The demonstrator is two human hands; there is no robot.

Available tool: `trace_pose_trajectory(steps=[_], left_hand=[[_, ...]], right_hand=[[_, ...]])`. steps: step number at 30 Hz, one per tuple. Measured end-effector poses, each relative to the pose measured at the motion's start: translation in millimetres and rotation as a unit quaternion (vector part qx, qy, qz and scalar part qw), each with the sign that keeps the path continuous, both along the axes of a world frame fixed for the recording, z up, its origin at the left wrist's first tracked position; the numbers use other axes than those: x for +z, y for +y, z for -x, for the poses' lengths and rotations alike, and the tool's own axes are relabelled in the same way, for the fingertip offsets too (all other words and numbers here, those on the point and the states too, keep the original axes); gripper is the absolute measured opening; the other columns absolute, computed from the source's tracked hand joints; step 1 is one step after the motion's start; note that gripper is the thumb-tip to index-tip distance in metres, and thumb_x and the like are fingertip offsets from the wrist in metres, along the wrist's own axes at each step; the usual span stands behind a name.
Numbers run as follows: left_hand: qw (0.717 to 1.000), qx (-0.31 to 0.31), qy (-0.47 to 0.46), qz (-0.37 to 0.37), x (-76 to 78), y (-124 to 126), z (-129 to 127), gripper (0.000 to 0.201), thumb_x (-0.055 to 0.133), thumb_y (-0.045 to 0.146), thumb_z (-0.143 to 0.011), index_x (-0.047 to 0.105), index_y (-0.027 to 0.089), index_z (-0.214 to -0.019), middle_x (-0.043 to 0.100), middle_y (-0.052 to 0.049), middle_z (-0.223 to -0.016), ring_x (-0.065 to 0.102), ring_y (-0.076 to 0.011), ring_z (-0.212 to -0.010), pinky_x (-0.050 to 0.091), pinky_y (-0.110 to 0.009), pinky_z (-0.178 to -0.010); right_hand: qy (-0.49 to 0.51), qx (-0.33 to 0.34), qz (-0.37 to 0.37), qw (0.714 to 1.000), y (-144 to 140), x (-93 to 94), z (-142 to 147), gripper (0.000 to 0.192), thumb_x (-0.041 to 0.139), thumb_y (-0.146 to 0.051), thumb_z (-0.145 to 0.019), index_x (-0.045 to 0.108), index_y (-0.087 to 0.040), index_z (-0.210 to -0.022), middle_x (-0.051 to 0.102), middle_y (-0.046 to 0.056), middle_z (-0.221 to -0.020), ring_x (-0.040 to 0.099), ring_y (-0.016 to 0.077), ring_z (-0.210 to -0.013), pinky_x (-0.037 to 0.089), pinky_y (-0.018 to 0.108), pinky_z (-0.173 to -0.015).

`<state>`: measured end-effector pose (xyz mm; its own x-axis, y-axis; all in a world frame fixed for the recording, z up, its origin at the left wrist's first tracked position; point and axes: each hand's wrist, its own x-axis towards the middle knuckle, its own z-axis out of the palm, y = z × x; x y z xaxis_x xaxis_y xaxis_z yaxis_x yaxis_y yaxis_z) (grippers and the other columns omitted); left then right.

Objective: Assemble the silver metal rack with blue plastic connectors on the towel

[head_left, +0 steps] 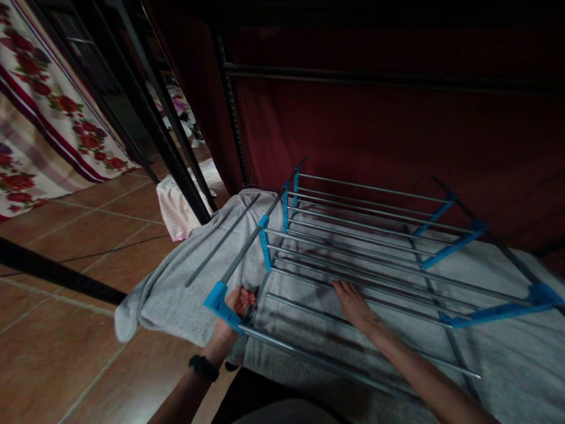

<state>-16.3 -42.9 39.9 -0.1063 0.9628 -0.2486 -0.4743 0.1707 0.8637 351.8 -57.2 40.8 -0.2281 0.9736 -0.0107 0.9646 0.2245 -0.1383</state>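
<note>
While the tube rack [375, 261] lies on the grey blanket [521, 359] in front of the person, the left hand [241, 301] is at its near left end, beneath the blue corner bracket [218, 299]. The palm is turned up and the fingers are half curled, with nothing visible in them; whether the back of the hand bears on the bracket cannot be told. The right hand [355, 306] reaches in between the rods, its fingers stretched out to a crossbar of the rack. The fingertips seem to meet that bar, but the thumb is hidden, so it cannot be told whether they pinch it.

The work in hand looks like handling the rack at its corner and bar. To do this well, the left hand should support the bracket close to its socket, so that the joint is not twisted. The right hand does best with a light touch on the bar, since the soft blanket probably lets the frame rock. The right forearm crosses above a loose rod [309, 311] and should keep clear of it. Another loose rod [222, 241] lies beyond the left side tube, apart from both hands.
</note>
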Motion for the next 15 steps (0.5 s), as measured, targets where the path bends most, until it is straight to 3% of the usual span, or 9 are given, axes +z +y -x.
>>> trace_pose_trajectory(steps=[8, 15], left_hand=[[1.0, 0.005, 0.011, 0.019, -4.9, 2.7, 3.8, 0.044, 0.073, 0.057, -0.076, 0.062, 0.017, -0.063, 0.063, -0.005, -0.064, 0.063, -0.0167, -0.068, 0.053, -0.026, -0.067], [1.0, -0.002, 0.014, 0.009, -4.0, 3.7, 4.8, 0.042, 0.073, 0.055, -0.077, 0.063, 0.018, -0.061, 0.063, -0.004, -0.062, 0.064, -0.0168, -0.067, 0.055, -0.027, -0.068]], right_hand=[[0.009, -0.004, 0.03, 0.999, 2.6, -1.7, 0.4, 0.064, 0.034, 0.007, -0.083, 0.058, -0.021, -0.136, 0.062, 0.009, -0.133, 0.059, 0.0197, -0.119, 0.043, 0.035, -0.106], [-0.064, 0.072, -0.046, 0.994, -13.3, 14.2, 20.3, 0.059, 0.04, 0.002, -0.086, 0.054, -0.016, -0.14, 0.061, 0.015, -0.134, 0.06, 0.025, -0.119, 0.043, 0.04, -0.106]])
